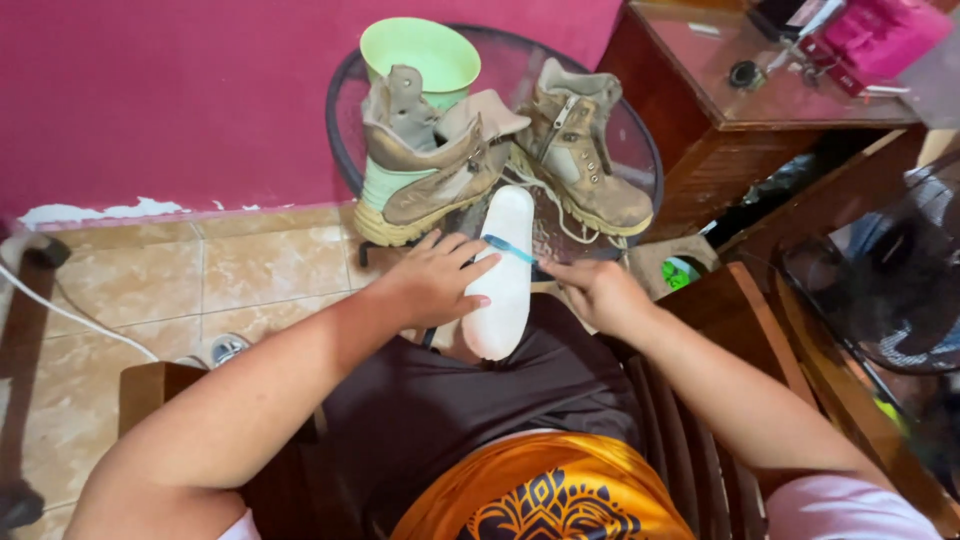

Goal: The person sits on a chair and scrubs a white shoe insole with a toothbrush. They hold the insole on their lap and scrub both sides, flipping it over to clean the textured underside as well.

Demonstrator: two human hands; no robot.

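My left hand [435, 278] grips the side of a white shoe insole [502, 262] that rests on my lap and points toward the round glass table [640, 150]. In my right hand [598, 290] is a blue toothbrush [510, 247], its head lying across the insole's upper half. Two worn tan boots stand on the table just beyond: one [425, 165] on the left, one [580, 150] on the right with loose laces.
A light green plastic bowl [420, 55] sits behind the left boot. A wooden cabinet [760, 110] stands at the right with pink items on top. A fan [890, 280] is at the far right. A white cable [70, 315] runs over the tiled floor.
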